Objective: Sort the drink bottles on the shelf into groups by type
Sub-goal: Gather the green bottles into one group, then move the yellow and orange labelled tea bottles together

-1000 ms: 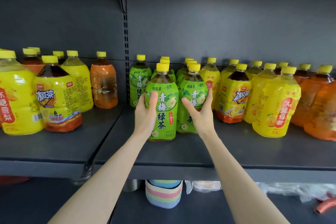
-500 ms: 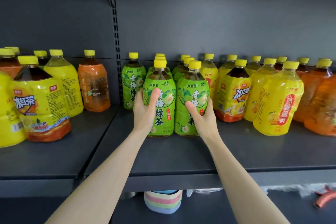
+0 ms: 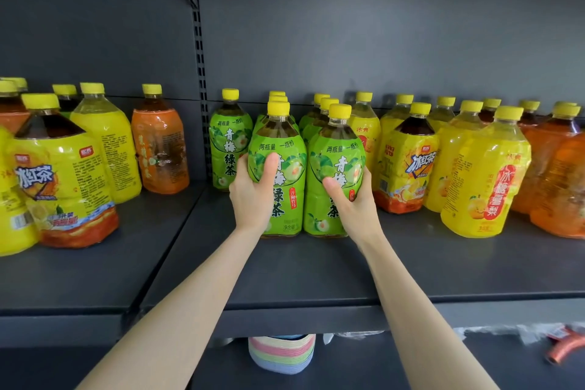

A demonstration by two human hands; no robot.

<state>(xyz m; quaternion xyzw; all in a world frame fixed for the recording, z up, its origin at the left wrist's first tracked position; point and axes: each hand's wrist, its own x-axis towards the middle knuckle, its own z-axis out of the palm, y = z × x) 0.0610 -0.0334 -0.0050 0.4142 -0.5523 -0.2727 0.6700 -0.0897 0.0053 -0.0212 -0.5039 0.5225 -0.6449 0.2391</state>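
striped basket (image 3: pixel 281 355), orange object (image 3: pixel 566 346) below

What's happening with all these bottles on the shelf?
A person is sorting drinks by type. The left hand grips one green tea bottle and the right hand grips another green tea bottle, both standing upright on the shelf before more green ones. Yellow and orange bottles stand mixed on either side.

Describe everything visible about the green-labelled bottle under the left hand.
The front-left green bottle is clear plastic with a yellow cap, dark tea in its neck and a green plum-printed wrap. It stands upright on the shelf, touching its twin. The left hand wraps its left side, thumb across the label.
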